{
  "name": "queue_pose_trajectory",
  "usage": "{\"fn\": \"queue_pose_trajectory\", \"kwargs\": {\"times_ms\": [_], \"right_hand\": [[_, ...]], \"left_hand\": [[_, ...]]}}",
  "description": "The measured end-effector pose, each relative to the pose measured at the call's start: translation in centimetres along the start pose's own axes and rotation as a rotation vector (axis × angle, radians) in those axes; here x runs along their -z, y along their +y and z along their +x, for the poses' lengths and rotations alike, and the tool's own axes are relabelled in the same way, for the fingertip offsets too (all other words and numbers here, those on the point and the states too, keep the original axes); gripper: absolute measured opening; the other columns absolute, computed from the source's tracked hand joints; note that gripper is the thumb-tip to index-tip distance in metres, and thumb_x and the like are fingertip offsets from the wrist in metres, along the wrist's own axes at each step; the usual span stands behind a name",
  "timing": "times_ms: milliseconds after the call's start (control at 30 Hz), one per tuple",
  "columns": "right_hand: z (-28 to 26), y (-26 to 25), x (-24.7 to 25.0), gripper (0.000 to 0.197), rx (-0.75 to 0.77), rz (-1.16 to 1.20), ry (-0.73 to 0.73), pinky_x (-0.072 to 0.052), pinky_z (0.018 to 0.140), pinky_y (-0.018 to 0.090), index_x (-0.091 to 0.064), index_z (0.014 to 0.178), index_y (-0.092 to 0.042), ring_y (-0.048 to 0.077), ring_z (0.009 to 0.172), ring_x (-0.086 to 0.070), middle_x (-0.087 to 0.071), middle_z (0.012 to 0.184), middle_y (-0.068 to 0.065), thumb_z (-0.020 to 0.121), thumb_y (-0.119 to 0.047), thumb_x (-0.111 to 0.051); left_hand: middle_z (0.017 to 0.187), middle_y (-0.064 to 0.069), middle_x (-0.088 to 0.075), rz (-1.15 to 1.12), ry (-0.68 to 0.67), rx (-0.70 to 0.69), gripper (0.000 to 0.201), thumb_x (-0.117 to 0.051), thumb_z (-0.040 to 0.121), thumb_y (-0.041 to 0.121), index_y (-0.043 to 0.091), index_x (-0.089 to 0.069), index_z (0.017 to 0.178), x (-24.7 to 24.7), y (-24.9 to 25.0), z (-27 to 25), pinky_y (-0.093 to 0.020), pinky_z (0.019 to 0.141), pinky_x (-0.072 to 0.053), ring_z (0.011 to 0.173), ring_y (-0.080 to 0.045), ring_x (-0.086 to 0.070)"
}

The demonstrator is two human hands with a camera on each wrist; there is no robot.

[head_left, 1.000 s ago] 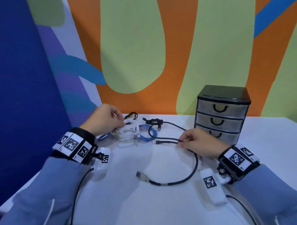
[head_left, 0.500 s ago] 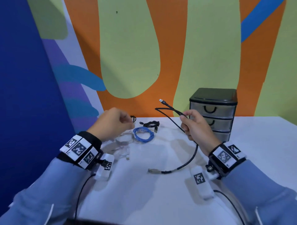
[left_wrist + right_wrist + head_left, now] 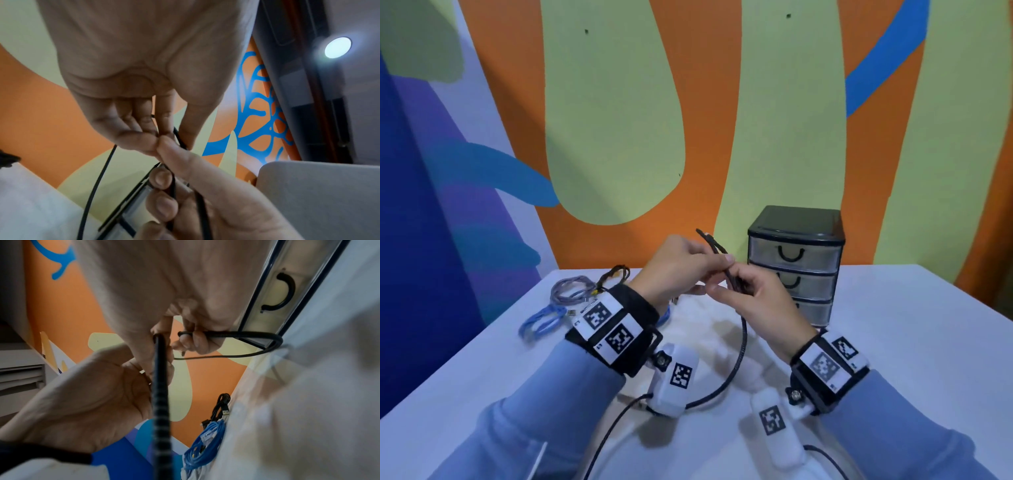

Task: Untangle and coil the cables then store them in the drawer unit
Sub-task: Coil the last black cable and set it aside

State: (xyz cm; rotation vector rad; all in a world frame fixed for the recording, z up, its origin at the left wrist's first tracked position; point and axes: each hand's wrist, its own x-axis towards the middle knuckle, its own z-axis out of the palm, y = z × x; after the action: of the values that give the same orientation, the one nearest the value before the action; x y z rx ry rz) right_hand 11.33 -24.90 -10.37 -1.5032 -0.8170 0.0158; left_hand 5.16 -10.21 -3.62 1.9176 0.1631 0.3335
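Both hands meet above the table just left of the drawer unit [image 3: 796, 263]. My right hand [image 3: 753, 301] grips a black braided cable [image 3: 741, 346] folded into a loop; its free end sticks up past the fingers and the rest hangs down to the table. My left hand [image 3: 688, 267] pinches the same cable [image 3: 180, 139] between thumb and forefinger, touching the right fingers. In the right wrist view the cable [image 3: 160, 386] runs down the middle and loops out to the right. The unit's three drawers are closed.
On the white table [image 3: 914, 342] at the back left lie a grey coiled cable [image 3: 571, 291], a blue coiled cable [image 3: 541, 320] and a black bundle [image 3: 616, 272]. A painted wall stands directly behind the table. The table's left edge is near the blue cable.
My left hand left the cable pile and came right to join the right hand on the black cable. The right hand lifted the cable higher. The head view shifted left.
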Motion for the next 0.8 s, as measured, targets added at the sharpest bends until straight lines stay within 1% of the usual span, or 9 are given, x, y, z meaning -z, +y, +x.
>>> {"fn": "queue_pose_trajectory", "kwargs": {"times_ms": [100,233,300,367,433,500,600,700,800], "right_hand": [[0.0,-0.8,0.5,0.014,-0.039,0.057,0.058,-0.031,0.060,0.023,-0.081,0.108,-0.023,0.012,0.064,-0.036,-0.041,0.075,0.001,0.097,-0.027,-0.074],[0.4,-2.2,1.9,0.031,-0.078,0.307,0.136,-0.037,0.064,0.029,-0.076,0.120,-0.012,0.015,0.070,-0.052,-0.060,0.080,0.003,0.110,-0.011,-0.046],[0.3,-3.1,2.5,0.041,-0.104,0.475,0.094,-0.045,0.077,0.033,-0.069,0.129,-0.005,0.020,0.088,-0.068,-0.073,0.098,0.009,0.108,-0.005,-0.035],[0.1,-3.8,2.9,0.050,-0.111,0.554,0.039,-0.050,0.092,0.036,-0.061,0.137,-0.003,0.027,0.113,-0.072,-0.075,0.119,0.017,0.103,-0.001,-0.025],[0.0,-4.1,2.9,0.051,-0.085,0.547,0.002,-0.051,0.102,0.041,-0.056,0.141,-0.002,0.030,0.123,-0.068,-0.073,0.127,0.019,0.102,0.002,-0.024],[0.0,-3.9,2.6,0.039,-0.043,0.455,0.035,-0.054,0.101,0.040,-0.059,0.137,-0.003,0.028,0.122,-0.070,-0.075,0.125,0.015,0.106,0.002,-0.036],[-0.1,-3.7,2.2,0.023,0.040,0.251,0.178,-0.061,0.089,0.039,-0.069,0.124,-0.007,0.025,0.104,-0.076,-0.080,0.109,0.010,0.104,-0.011,-0.061],[0.1,-3.7,2.7,0.017,0.106,0.147,0.355,-0.060,0.068,0.037,-0.078,0.109,-0.010,0.022,0.067,-0.068,-0.077,0.085,0.015,0.100,-0.023,-0.070],[0.2,-3.6,3.4,0.017,0.154,0.053,0.443,-0.045,0.055,0.025,-0.082,0.099,-0.013,0.016,0.057,-0.050,-0.060,0.062,0.008,0.098,-0.028,-0.073]], "left_hand": [[0.082,-0.009,-0.078,-0.136,0.153,-0.039,0.020,-0.068,0.103,0.017,0.005,-0.067,0.087,0.6,-1.0,0.2,-0.034,0.073,-0.064,0.073,-0.018,-0.072],[0.067,-0.010,-0.068,-0.211,0.203,0.060,0.025,-0.061,0.108,0.017,-0.007,-0.069,0.106,2.0,-2.2,-0.1,-0.027,0.050,-0.055,0.051,-0.017,-0.058],[0.074,-0.012,-0.068,-0.114,0.141,0.113,0.029,-0.066,0.106,0.018,-0.008,-0.067,0.118,2.3,-2.5,-0.3,-0.030,0.051,-0.057,0.053,-0.017,-0.061],[0.109,-0.017,-0.068,0.108,0.091,0.113,0.051,-0.072,0.102,0.026,0.004,-0.055,0.145,2.1,-2.9,-0.4,-0.043,0.080,-0.064,0.089,-0.025,-0.071],[0.151,-0.010,-0.040,0.405,0.118,0.012,0.086,-0.075,0.098,0.038,0.026,-0.025,0.166,1.7,-2.9,-0.6,-0.041,0.114,-0.041,0.141,-0.026,-0.043],[0.154,0.002,-0.033,0.376,0.122,-0.165,0.085,-0.074,0.098,0.039,0.033,-0.023,0.167,1.2,-2.0,-1.3,-0.031,0.115,-0.028,0.147,-0.013,-0.030],[0.128,-0.003,-0.072,-0.072,-0.176,-0.186,0.039,-0.060,0.105,0.046,0.027,-0.066,0.139,0.5,-0.9,-2.2,-0.037,0.117,-0.042,0.125,-0.021,-0.066],[0.103,-0.023,-0.077,-0.177,-0.530,-0.102,0.048,-0.056,0.105,0.050,0.011,-0.066,0.130,0.9,-0.9,-3.1,-0.038,0.101,-0.053,0.092,-0.039,-0.075],[0.091,-0.009,-0.074,-0.076,-0.774,-0.179,0.032,-0.066,0.102,0.021,-0.001,-0.070,0.126,1.7,-1.2,-3.8,-0.030,0.089,-0.049,0.083,-0.024,-0.067]]}}
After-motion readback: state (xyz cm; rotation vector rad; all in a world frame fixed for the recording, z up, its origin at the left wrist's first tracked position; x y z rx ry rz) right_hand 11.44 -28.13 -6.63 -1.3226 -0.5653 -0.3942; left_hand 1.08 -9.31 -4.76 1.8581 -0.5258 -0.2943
